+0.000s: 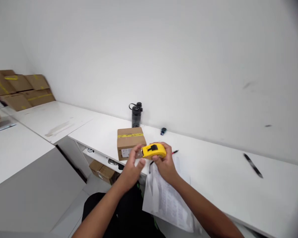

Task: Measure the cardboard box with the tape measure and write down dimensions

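Far left there's a stack of cardboard boxes [21, 89] with yellow tape, sitting on the white counter [225, 172]. Moving in, a small taped box [129, 142] stands on the counter with a black water bottle [136, 114] just behind it. Your left hand [132, 165] is right in front of that box, fingers curled and pinching at the left end of the yellow tape measure [154, 150]. Your right hand [165, 162] is wrapped around the tape measure from below, holding it just above the counter edge, over some printed sheets [167, 198]. Further right, a black pen [253, 166] lies well apart.
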Demonstrator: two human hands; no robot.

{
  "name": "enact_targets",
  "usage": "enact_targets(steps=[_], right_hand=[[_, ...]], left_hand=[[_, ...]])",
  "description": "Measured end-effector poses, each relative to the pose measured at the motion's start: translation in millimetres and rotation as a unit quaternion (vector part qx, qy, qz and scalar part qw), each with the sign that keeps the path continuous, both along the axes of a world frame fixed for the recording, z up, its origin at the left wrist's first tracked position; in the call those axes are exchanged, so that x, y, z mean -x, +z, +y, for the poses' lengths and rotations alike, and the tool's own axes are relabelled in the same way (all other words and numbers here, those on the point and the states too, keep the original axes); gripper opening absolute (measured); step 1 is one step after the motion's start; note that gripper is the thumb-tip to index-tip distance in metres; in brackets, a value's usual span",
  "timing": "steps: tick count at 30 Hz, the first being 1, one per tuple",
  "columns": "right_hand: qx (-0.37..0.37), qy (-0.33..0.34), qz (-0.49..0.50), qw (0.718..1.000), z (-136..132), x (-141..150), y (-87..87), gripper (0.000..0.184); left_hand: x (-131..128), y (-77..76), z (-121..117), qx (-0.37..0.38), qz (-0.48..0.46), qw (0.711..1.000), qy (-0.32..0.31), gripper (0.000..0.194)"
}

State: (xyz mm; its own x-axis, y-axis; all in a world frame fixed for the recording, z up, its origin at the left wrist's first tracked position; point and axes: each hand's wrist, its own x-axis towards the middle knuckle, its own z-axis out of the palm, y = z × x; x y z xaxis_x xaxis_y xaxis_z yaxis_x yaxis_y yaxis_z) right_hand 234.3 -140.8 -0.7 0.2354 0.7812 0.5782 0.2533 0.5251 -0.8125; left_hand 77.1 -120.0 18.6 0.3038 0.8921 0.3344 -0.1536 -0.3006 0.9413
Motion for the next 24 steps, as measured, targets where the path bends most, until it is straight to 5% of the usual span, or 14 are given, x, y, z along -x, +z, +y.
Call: enact_targets(steps=[6, 12, 17, 24], right_hand=[[0.068, -0.006, -0.127, 0.990, -53.9, -30.2, -56.4, 0.051], [0.153, -0.105, -0.312, 0.932, -42.8, -114.1, -84.3, 0.035], [0.198, -0.178, -0.419, 0.868, -27.2, -136.6, -112.5, 0.043], [0.244, -0.191, -0.456, 0.834, -24.8, -133.6, -114.6, 0.045]], left_hand=[[-47.6, -51.4, -17.1, 0.019, 0.089, 0.995, -0.051, 0.036], [-63.2, -67.7, 10.9, 0.033, 0.205, 0.978, -0.019, 0.039], [-73.8, -78.0, 37.6, 0.052, 0.215, 0.975, 0.017, 0.041], [-86.4, -104.2, 57.8, 0.130, 0.136, 0.982, -0.017, 0.051]])
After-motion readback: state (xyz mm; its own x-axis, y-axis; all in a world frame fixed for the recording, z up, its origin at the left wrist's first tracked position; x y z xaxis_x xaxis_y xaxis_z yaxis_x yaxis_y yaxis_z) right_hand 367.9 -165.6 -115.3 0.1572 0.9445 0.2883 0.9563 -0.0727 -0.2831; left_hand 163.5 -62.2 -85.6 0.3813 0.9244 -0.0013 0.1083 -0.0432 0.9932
